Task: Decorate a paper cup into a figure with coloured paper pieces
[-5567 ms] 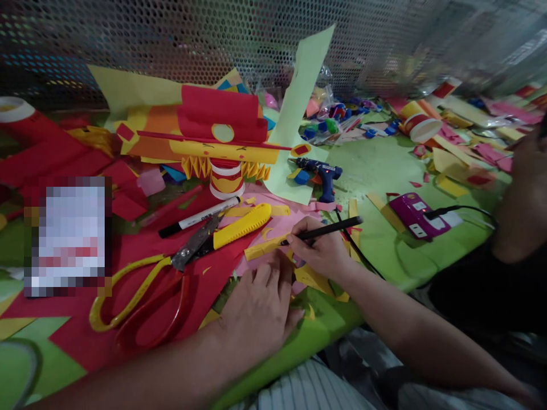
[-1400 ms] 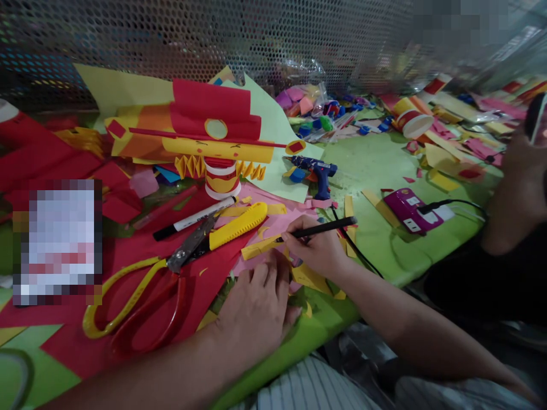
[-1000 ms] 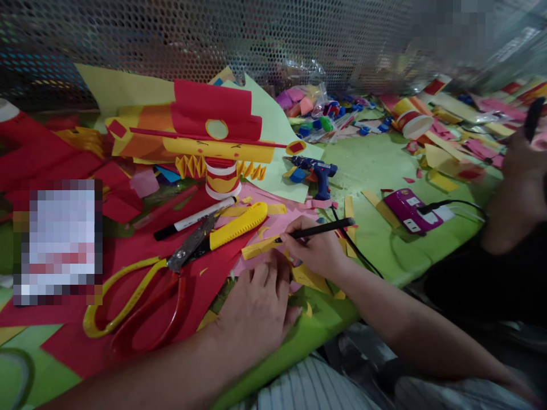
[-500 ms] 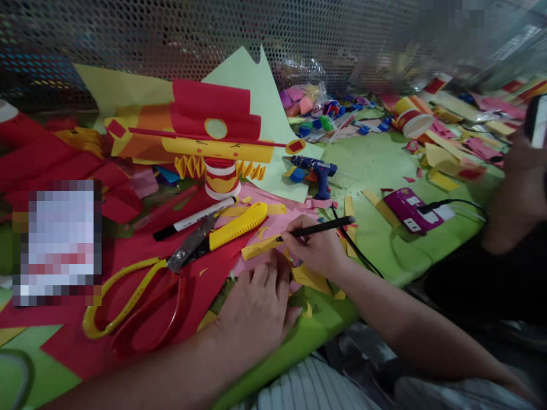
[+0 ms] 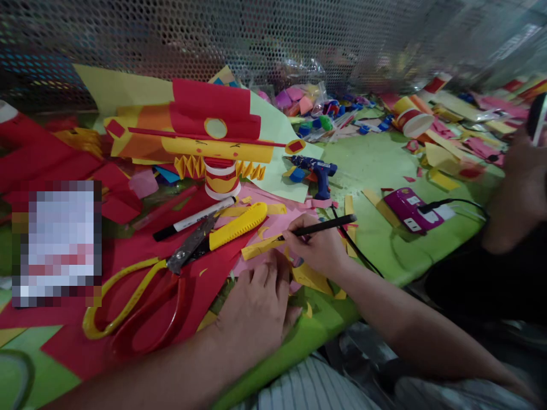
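In my right hand [image 5: 314,245] is a slim black pen [image 5: 327,224], pinched near its lower end. Its tip meets a narrow yellow paper strip [image 5: 260,248]. My left hand [image 5: 258,299] lies palm down just below that strip, fingers extended, with the fingertips at its lower edge. Under the strip spreads pink paper [image 5: 277,222]. Left of my hands are large scissors [image 5: 179,256] with one yellow and one red handle, a yellow utility knife [image 5: 239,225] and a white marker with a black cap [image 5: 194,219].
Behind stands a red and yellow paper figure [image 5: 217,151] on a paper cup, beside a blue glue gun [image 5: 316,171]. A purple power socket [image 5: 412,210] with a plugged-in cable sits right. Another person's hand [image 5: 523,176] holds a phone. Red paper [image 5: 128,296] covers the left side.
The tall pale green sheet behind the paper figure has sunk lower, uncovering a small piece with blue shapes. The pen has shifted very slightly; my left hand stays in place.
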